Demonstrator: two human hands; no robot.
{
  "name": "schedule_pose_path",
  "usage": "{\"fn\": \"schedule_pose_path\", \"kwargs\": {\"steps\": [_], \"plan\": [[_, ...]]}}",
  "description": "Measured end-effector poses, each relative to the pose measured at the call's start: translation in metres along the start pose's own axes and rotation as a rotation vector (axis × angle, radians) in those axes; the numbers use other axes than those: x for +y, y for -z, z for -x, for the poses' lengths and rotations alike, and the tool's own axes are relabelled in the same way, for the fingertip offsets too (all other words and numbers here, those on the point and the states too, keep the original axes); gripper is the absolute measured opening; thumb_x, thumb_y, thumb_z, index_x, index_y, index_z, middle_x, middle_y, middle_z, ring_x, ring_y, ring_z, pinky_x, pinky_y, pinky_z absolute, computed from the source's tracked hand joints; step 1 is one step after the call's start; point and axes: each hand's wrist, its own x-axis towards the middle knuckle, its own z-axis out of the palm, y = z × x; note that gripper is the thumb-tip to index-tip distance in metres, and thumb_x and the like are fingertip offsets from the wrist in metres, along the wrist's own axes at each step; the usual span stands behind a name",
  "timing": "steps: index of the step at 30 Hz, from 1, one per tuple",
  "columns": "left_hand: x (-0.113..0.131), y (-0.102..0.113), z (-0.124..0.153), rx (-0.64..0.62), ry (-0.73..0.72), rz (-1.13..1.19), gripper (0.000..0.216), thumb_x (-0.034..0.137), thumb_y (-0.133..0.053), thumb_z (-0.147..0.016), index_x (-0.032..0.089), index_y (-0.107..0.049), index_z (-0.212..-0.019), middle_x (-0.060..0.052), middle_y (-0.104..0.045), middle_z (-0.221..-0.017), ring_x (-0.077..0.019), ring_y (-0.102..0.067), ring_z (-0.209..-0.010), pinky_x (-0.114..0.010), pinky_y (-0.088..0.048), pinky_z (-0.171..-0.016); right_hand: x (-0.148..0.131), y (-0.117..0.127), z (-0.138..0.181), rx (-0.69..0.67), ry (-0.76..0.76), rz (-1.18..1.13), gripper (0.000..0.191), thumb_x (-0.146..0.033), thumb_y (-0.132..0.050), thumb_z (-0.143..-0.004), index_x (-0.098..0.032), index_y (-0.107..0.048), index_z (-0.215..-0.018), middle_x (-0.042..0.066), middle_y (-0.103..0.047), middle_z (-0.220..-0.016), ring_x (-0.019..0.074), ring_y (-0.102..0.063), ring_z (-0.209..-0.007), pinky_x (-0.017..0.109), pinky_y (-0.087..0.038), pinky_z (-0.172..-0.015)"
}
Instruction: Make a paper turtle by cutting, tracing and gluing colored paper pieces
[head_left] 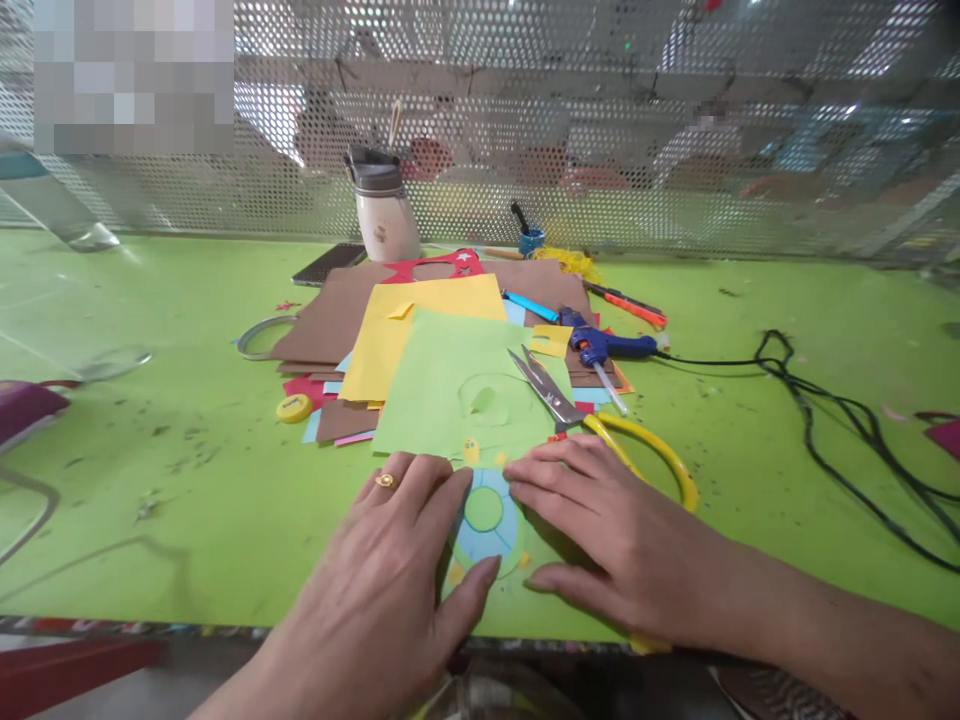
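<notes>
A round paper cutout (491,540) lies flat on the table near its front edge. It has a light blue ring divided by drawn lines, and a green disc (484,509) in its centre. My left hand (409,545), with a gold ring, rests on its left side, thumb and fingers apart. My right hand (592,525) lies on the right side, fingers stretched out and thumb apart, fingertips at the cutout's upper edge. Small yellow paper pieces (471,449) sit just beyond it. Scissors with yellow handles (551,390) lie open behind my right hand, which partly covers them.
Behind the hands are stacked green (435,370), yellow (367,350) and brown paper sheets (322,320). A blue glue gun (607,345) rests on the right, its black cord (795,390) trailing off. A tumbler (385,210) and phone (328,264) stand near the mesh partition (480,130).
</notes>
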Motion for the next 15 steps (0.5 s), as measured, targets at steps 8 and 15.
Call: {"fn": "schedule_pose_path", "kwargs": {"steps": [8,15], "plan": [[0.0,-0.0008,0.0003,-0.007,0.0,-0.012,0.043,0.038,-0.05,-0.086,0.021,-0.045,-0.125,-0.009,-0.05,-0.113,-0.0301,-0.048,-0.106,-0.049,-0.041,-0.091,-0.0022,-0.0004,0.0014,0.028,-0.022,0.028,0.043,-0.038,-0.051,-0.092,-0.01,-0.056,-0.123,0.013,-0.058,-0.13,0.0305,-0.044,-0.12,0.051,-0.034,-0.103],[0.0008,-0.001,0.0024,-0.015,0.005,0.005,0.042,0.037,-0.05,-0.086,0.022,-0.045,-0.125,-0.009,-0.049,-0.112,-0.0283,-0.049,-0.102,-0.048,-0.042,-0.089,-0.0022,-0.0044,0.002,-0.031,0.003,0.053,0.041,-0.034,-0.052,-0.091,-0.009,-0.054,-0.124,0.01,-0.057,-0.13,0.0301,-0.04,-0.121,0.051,-0.029,-0.102]]}}
